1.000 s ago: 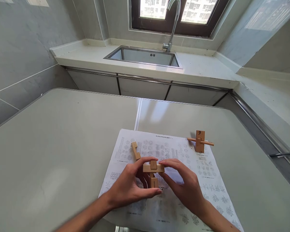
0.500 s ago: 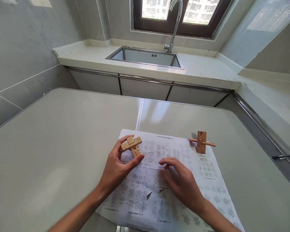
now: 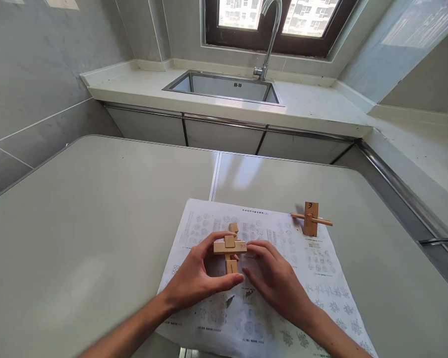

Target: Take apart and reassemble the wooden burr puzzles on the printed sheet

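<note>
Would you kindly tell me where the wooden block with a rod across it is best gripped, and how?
Probably the wooden block is best pinched at its black-marked end, across the straight sides, coming from above: the rod crosses its middle and juts out both ways.

tan blocks (image 3: 229,242), white sheet (image 3: 302,268) with grey printed diagrams, reddish-brown wooden piece (image 3: 309,228), pale grey tabletop (image 3: 115,214)

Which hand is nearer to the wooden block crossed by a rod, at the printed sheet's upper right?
Right. The right hand is below and left of the rod-crossed wooden block in the picture; the left hand, holding interlocked wooden blocks, is farther left.
</note>
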Demonstrator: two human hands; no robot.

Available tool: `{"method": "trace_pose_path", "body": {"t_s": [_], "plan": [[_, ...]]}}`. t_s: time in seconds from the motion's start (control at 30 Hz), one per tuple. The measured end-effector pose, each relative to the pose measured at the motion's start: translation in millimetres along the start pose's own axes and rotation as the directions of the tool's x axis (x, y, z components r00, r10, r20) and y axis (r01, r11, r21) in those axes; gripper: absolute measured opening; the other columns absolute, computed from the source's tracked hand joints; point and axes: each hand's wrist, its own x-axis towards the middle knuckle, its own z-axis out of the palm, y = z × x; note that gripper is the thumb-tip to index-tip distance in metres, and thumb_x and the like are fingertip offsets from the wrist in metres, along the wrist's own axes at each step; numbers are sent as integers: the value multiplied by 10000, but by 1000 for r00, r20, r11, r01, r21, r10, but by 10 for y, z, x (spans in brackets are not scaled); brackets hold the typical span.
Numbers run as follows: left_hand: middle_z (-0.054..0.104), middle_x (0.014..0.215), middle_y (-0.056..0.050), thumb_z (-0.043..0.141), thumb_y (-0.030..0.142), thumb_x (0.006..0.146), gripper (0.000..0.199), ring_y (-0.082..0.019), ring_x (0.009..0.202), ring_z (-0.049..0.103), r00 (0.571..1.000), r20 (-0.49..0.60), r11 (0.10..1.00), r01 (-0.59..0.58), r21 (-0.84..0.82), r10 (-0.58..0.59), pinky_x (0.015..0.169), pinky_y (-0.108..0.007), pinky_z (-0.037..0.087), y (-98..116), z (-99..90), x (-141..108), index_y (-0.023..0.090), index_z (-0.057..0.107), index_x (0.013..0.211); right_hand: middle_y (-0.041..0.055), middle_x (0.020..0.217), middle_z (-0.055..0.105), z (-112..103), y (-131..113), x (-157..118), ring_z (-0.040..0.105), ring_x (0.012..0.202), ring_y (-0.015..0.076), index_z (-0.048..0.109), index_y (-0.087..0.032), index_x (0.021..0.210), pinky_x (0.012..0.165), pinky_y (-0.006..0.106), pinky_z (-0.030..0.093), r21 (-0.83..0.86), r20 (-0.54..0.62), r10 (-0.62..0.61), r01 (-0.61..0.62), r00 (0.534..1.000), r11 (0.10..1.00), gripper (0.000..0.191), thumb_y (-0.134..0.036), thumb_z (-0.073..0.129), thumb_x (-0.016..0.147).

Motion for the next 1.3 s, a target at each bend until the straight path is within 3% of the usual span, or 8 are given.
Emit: {"method": "trace_pose_path", "body": {"t_s": [0.27, 0.4, 0.53, 0.63, 0.8, 0.97, 1.17, 1.3], "plan": [[710, 1368, -80, 853, 416, 853, 594, -295, 1274, 678, 996, -90, 999, -21, -39, 17, 1161, -440, 485, -30, -26, 14, 283, 585, 1366, 157, 1568, 510, 46, 10, -20, 547, 1398, 379, 474, -316, 1566, 1069, 608, 574, -224, 71, -82, 95, 994, 970, 633, -215, 683, 977], [692, 1393, -62, 848, 423, 859, 591, -278, 1276, 673, 992, -124, 999, -32, -15, 30, 1157, -409, 485, -45, -24, 20, 295, 583, 1372, 159, 1598, 500, 44, -3, 8, 460, 1469, 408, 487, -289, 1545, 1093, 681, 520, -280, 149, -147, 184, 978, 942, 592, -192, 662, 988], [722, 1325, -48, 849, 423, 854, 608, -270, 1244, 677, 988, -143, 997, -44, 60, 52, 1133, -406, 501, -30, -17, 21, 291, 574, 1381, 135, 1342, 670, 39, 1, 35, 627, 1254, 330, 613, -265, 1289, 1006, 564, 596, -212, 40, -153, 158, 987, 964, 323, -108, 600, 1007], [721, 1331, -40, 858, 432, 843, 633, -275, 1269, 658, 987, -145, 991, -50, 123, 68, 1129, -404, 501, -19, -15, 18, 299, 569, 1389, 102, 1169, 705, 23, 2, 47, 693, 1066, 260, 598, -270, 1247, 890, 445, 637, -133, -40, -132, 126, 990, 983, 308, -61, 526, 1033], [727, 1339, -36, 873, 464, 823, 666, -276, 1269, 666, 989, -131, 988, -46, 146, 66, 1108, -387, 513, -29, -16, 18, 305, 565, 1392, 115, 1225, 684, 10, 25, 42, 717, 1093, 262, 586, -268, 1342, 923, 420, 642, -89, -122, -40, 29, 992, 996, 310, -151, 530, 1060], [741, 1324, -46, 888, 454, 803, 665, -287, 1247, 685, 984, -160, 987, -59, 148, 83, 1101, -404, 524, -31, -11, 21, 291, 582, 1370, 115, 1191, 698, -3, 53, 33, 732, 1049, 275, 675, -275, 1218, 890, 429, 650, -86, -142, -1, -11, 990, 996, 203, -220, 555, 1063], [745, 1319, -49, 877, 436, 819, 655, -272, 1220, 700, 981, -172, 988, -67, 138, 90, 1088, -391, 528, -31, -7, 22, 283, 565, 1374, 90, 1073, 742, -78, -18, 52, 754, 978, 258, 696, -260, 1114, 852, 397, 669, 173, -53, 170, -159, 984, 972, 122, -313, 598, 1063], [744, 1297, -45, 869, 445, 829, 644, -264, 1189, 704, 980, -183, 989, -57, 135, 81, 1047, -375, 543, -38, -14, 24, 284, 556, 1369, 93, 1121, 753, -116, -110, 81, 778, 1063, 268, 644, -252, 1121, 931, 418, 678, 509, 109, 301, -314, 947, 801, 183, -419, 632, 1048]]}}
